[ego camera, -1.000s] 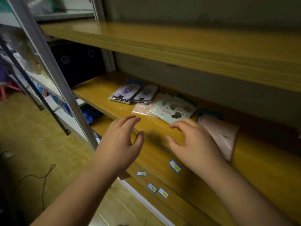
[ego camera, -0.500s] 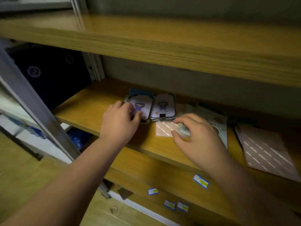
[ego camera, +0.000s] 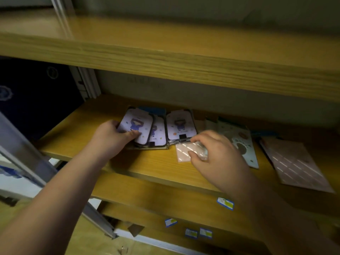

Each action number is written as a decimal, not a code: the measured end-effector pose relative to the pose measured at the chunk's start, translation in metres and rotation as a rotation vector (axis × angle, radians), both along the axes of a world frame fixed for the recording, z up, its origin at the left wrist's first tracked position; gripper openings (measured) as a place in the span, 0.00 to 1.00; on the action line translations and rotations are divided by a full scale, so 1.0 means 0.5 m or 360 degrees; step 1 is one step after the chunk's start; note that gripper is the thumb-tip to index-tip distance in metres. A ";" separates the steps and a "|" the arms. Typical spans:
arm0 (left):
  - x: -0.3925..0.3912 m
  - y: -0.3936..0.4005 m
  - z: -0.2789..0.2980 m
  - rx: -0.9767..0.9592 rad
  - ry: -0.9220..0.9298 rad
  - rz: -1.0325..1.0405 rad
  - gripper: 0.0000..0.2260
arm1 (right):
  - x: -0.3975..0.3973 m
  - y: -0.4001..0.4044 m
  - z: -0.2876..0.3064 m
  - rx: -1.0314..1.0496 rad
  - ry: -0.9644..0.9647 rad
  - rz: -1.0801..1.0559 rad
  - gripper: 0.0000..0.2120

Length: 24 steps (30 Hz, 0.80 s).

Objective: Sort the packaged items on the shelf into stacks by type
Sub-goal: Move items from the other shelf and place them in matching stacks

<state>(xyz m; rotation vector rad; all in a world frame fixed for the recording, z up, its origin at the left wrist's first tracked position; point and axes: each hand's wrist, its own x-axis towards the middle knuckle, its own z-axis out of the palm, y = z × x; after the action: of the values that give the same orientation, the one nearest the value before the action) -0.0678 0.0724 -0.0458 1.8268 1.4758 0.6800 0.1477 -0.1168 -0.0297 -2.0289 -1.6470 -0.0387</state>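
Observation:
On the wooden shelf [ego camera: 147, 162] lie several flat packaged items. My left hand [ego camera: 110, 138] grips the top lilac cartoon-figure pack [ego camera: 137, 124], tilted up off its pile. A second lilac pack [ego camera: 181, 126] lies to the right of it. My right hand [ego camera: 215, 153] pinches the clear wrapper of a small pink striped pack [ego camera: 182, 153] that rests on the shelf. A pale green spotted pack [ego camera: 241, 142] lies behind my right hand. A larger pink striped pack [ego camera: 294, 162] sits at the far right.
The upper shelf board [ego camera: 184, 57] overhangs close above the items. A grey metal upright [ego camera: 86, 83] stands at the back left, another [ego camera: 33, 162] slants at the front left. Blue price labels [ego camera: 225, 203] are stuck on the lower shelf edges.
My left hand has taken hold of the top lilac pack and lifted it aslant off its pile. My right hand has closed on the small pink pack's wrapper. The view has moved closer.

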 end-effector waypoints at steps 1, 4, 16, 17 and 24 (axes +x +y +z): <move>-0.003 -0.003 0.006 -0.0025 -0.0113 0.0019 0.13 | -0.002 0.003 -0.001 -0.0006 -0.0001 -0.0007 0.13; -0.016 -0.016 0.016 -0.0177 -0.0497 0.0069 0.14 | -0.009 0.018 -0.008 -0.0044 0.0024 -0.0025 0.16; -0.052 -0.117 -0.018 -0.0414 -0.1130 0.0077 0.09 | 0.060 0.084 0.019 -0.0414 -0.0115 -0.0517 0.15; -0.046 -0.122 -0.019 -0.0422 -0.1142 0.0060 0.09 | 0.082 0.069 0.018 -0.0459 -0.0182 -0.0587 0.18; 0.043 -0.148 -0.027 -0.0497 -0.1176 -0.0127 0.06 | 0.160 -0.041 -0.003 -0.0809 -0.0042 -0.0935 0.44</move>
<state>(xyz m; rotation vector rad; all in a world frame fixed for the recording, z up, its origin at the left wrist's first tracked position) -0.0462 -0.0016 -0.0593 1.1936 0.9405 0.8994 0.2277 -0.1373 -0.0313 -2.8498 -1.0858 0.1621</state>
